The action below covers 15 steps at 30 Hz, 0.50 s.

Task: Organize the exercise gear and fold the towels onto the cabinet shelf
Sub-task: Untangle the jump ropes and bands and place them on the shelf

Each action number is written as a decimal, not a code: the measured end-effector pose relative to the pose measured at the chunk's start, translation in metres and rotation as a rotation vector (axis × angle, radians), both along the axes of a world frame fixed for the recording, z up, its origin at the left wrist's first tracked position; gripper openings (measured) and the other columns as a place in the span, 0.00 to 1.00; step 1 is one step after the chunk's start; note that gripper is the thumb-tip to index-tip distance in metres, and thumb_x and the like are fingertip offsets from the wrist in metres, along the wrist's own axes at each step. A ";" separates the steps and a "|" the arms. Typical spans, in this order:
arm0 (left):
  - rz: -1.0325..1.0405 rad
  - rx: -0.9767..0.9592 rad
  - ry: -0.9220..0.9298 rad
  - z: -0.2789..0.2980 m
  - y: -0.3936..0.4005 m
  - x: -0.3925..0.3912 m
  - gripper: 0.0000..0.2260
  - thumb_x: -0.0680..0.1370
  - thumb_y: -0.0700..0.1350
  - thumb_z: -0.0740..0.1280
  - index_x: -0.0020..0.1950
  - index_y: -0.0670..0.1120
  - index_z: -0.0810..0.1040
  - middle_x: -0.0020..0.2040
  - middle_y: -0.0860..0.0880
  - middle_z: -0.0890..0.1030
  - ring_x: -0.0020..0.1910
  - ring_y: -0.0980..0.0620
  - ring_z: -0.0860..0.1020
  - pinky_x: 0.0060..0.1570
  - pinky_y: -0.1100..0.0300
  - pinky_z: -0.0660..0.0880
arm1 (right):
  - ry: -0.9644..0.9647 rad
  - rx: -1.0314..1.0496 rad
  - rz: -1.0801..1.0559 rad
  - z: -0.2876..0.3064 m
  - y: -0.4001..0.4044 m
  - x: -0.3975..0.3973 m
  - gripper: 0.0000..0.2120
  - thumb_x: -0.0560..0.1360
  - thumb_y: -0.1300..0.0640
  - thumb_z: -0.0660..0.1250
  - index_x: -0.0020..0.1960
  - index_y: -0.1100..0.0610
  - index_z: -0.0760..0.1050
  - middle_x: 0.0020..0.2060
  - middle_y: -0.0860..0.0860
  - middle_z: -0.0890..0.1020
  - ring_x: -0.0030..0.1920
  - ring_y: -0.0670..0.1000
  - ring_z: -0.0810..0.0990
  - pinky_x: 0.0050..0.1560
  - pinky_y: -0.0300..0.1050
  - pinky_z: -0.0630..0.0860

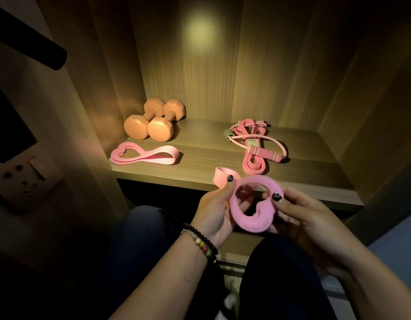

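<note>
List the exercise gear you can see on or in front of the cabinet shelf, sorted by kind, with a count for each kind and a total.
Dumbbells: 2, orange, side by side at the back left
Resistance bands: 3, pink: one flat on the shelf, one long one folded under the rope, one held in both hands
Jump ropes: 1, pink handles
Total: 6

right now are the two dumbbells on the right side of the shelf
No, the two dumbbells sit at the back left of the cabinet shelf, while the jump rope lies on the right.
</note>
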<state>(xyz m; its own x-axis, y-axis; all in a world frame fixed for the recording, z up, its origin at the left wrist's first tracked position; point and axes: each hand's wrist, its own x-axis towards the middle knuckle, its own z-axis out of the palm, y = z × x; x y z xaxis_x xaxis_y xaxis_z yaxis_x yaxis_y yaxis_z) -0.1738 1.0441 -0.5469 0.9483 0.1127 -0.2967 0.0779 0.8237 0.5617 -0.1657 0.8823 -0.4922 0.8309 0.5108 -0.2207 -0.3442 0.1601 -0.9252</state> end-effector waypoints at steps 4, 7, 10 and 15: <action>0.085 0.116 -0.069 0.012 0.016 0.011 0.19 0.75 0.38 0.67 0.64 0.33 0.71 0.57 0.36 0.81 0.51 0.46 0.82 0.46 0.56 0.81 | 0.082 0.055 -0.110 -0.006 -0.002 0.009 0.15 0.68 0.59 0.64 0.52 0.64 0.78 0.43 0.60 0.82 0.42 0.52 0.82 0.40 0.46 0.82; 0.088 0.384 -0.133 0.021 0.029 0.010 0.19 0.70 0.44 0.70 0.58 0.39 0.75 0.56 0.39 0.82 0.52 0.46 0.82 0.46 0.56 0.81 | 0.127 0.102 -0.156 -0.013 0.006 0.014 0.17 0.68 0.59 0.63 0.54 0.66 0.78 0.43 0.60 0.83 0.41 0.53 0.83 0.41 0.48 0.82; 0.090 0.623 -0.171 0.027 0.049 0.009 0.15 0.71 0.48 0.70 0.54 0.42 0.77 0.50 0.44 0.84 0.46 0.52 0.82 0.41 0.60 0.78 | 0.187 0.138 -0.127 -0.018 0.020 0.021 0.19 0.69 0.59 0.63 0.57 0.66 0.76 0.47 0.64 0.83 0.43 0.56 0.84 0.43 0.51 0.83; 0.006 0.715 -0.202 0.032 0.092 0.008 0.14 0.77 0.39 0.65 0.61 0.37 0.73 0.54 0.41 0.83 0.50 0.48 0.82 0.44 0.58 0.79 | 0.301 0.140 -0.103 -0.024 0.046 0.037 0.13 0.76 0.61 0.60 0.58 0.65 0.75 0.46 0.64 0.84 0.40 0.55 0.85 0.38 0.50 0.83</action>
